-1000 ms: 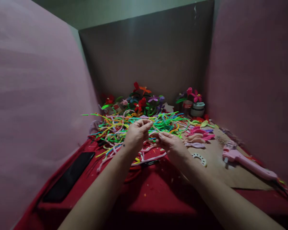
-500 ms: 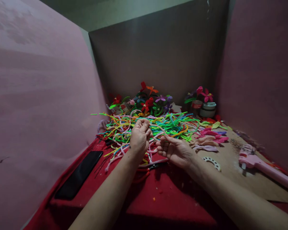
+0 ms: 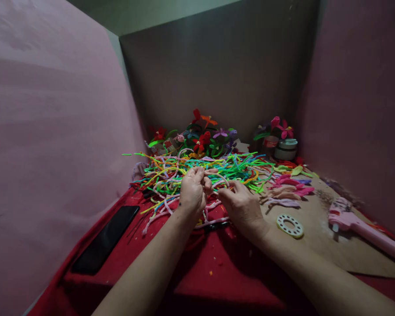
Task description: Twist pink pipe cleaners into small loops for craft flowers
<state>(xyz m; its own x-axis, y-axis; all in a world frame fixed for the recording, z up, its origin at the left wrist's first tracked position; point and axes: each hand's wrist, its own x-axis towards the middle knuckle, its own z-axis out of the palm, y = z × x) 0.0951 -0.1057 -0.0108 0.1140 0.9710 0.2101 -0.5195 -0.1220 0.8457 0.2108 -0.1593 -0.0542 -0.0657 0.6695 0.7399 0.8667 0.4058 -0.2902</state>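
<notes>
My left hand (image 3: 194, 189) is closed in a pinch on a pale pink pipe cleaner (image 3: 220, 175). The pipe cleaner arcs rightward from those fingertips to my right hand (image 3: 245, 208), whose thumb and fingers are closed around its other end. Back of the right hand faces up, so its grip is partly hidden. Both hands are raised in front of a tangled heap of pipe cleaners (image 3: 240, 164) in green, yellow, pink, blue and orange. Below the hands, a dark-handled tool (image 3: 217, 225) lies partly covered on the red cloth (image 3: 197, 281).
A black phone (image 3: 105, 239) lies at left. On the brown board (image 3: 316, 250) at right are a white ring with holes (image 3: 290, 226), a pink glue gun (image 3: 358, 224) and bent pipe-cleaner petals (image 3: 292, 186). Pipe-cleaner flowers (image 3: 202, 141) and a jar (image 3: 285, 149) stand behind. Walls enclose three sides.
My right hand has turned over from palm up to back up, its fingers curling in at the pipe cleaner's end. The white ring is now fully uncovered. My left hand keeps its pinch.
</notes>
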